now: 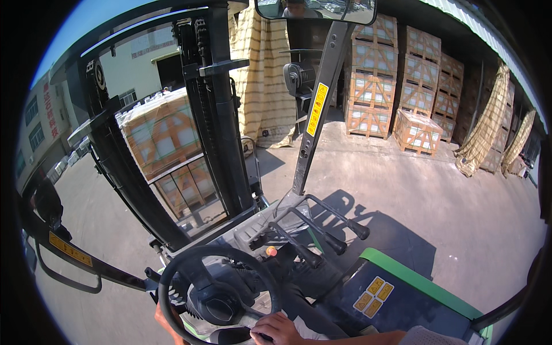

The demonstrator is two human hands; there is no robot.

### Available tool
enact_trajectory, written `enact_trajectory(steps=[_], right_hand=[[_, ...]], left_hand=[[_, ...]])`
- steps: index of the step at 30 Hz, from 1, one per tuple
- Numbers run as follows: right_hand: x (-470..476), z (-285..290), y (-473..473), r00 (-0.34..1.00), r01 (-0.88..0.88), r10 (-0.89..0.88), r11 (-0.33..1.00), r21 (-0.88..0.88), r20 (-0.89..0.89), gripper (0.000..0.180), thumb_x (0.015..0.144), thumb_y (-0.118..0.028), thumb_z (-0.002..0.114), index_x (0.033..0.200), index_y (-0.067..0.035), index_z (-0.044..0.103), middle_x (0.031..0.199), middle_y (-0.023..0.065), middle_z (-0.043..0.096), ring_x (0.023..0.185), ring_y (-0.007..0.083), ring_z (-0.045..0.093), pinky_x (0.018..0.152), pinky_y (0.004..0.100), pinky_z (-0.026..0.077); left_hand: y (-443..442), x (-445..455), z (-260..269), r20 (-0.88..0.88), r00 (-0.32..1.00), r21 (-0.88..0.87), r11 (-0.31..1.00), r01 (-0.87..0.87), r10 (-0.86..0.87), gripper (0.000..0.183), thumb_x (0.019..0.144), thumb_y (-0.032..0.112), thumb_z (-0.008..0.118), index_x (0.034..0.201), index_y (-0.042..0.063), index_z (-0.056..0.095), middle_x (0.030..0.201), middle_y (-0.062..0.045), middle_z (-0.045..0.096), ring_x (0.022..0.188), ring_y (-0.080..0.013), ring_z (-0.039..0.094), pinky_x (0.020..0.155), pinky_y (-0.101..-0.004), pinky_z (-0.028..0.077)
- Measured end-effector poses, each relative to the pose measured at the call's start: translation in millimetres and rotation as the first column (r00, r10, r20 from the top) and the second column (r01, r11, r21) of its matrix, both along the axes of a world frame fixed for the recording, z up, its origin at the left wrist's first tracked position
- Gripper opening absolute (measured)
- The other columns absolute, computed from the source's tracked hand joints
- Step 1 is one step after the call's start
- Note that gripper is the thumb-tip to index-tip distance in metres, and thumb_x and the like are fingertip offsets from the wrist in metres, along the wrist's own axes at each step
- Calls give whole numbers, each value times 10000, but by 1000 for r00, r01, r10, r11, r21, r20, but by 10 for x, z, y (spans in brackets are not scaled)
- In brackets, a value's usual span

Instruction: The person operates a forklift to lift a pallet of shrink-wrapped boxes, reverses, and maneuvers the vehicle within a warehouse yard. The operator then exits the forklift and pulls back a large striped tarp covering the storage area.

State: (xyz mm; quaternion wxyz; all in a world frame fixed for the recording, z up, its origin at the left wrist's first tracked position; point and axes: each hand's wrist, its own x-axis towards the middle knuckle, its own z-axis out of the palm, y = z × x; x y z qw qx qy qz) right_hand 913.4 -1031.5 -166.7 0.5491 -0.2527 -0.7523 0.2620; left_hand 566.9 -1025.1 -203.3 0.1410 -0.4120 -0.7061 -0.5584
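Before me is a black steering wheel (220, 297) of a forklift. My right hand (278, 330) closes over the wheel's lower right rim. My left hand (167, 321) is at the wheel's lower left, partly hidden behind the rim, so its fingers do not show clearly. Three black-knobbed hydraulic levers (330, 241) rise right of the wheel, with no hand on them. Beyond them stands the dark lift mast (215, 112). Through it show stacked wooden crates (166, 138) with pale contents and green straps, close in front of the load backrest.
On the right, tall stacks of wooden crates (373, 82) stand under a roof, with a single crate (417, 131) before them. Striped tarpaulin curtains (263, 86) hang there. A black cab pillar (317, 108) and a rear-view mirror (319, 9) frame the view. Concrete ground (431, 189) spreads alongside.
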Motion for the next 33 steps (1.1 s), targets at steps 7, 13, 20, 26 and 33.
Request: enact_trajectory(steps=[7, 13, 20, 26, 33], right_hand=[[-1004, -23, -304, 958, -264, 288, 893, 364, -11, 212, 678, -246, 666, 812, -85, 636, 954, 93, 621, 992, 308, 588, 874, 474, 485], [-1900, 543, 451, 970, -130, 190, 932, 338, -152, 98, 798, -123, 666, 808, -45, 608, 845, 97, 559, 881, 261, 569, 840, 391, 429], [-1090, 1013, 1449, 953, 51, 22, 972, 230, -304, 110, 795, -99, 679, 791, -41, 586, 796, 96, 537, 784, 265, 557, 770, 383, 428], [136, 543, 1431, 958, 101, -65, 988, 118, -280, 115, 813, -89, 717, 881, -41, 638, 842, 66, 595, 803, 241, 606, 764, 364, 453], [570, -495, 260, 995, -97, 99, 993, 65, -25, 155, 775, -188, 666, 880, -77, 639, 940, 87, 609, 928, 273, 592, 864, 430, 464]], left_hand=[[-150, -63, -206, -11, 1000, 3, 1000, -15, 15, 427, 958, 265, 584, 652, -24, 512, 537, -53, 501, 508, -129, 458, 468, -340, 360], [223, 253, -88, -66, 997, -7, 999, -43, 43, 410, 951, 257, 584, 659, -23, 515, 539, -55, 499, 509, -130, 457, 469, -340, 362], [324, 396, -77, -74, 993, -15, 995, -96, 95, 391, 942, 248, 583, 667, -22, 520, 542, -58, 498, 510, -132, 456, 470, -341, 363], [278, 530, -69, -84, 988, -29, 991, -132, 129, 374, 934, 241, 583, 674, -22, 524, 544, -60, 496, 512, -133, 455, 471, -342, 364], [415, 741, -27, -85, 990, -19, 994, -111, 109, 355, 926, 232, 582, 683, -21, 528, 547, -62, 495, 513, -135, 453, 472, -342, 366]])
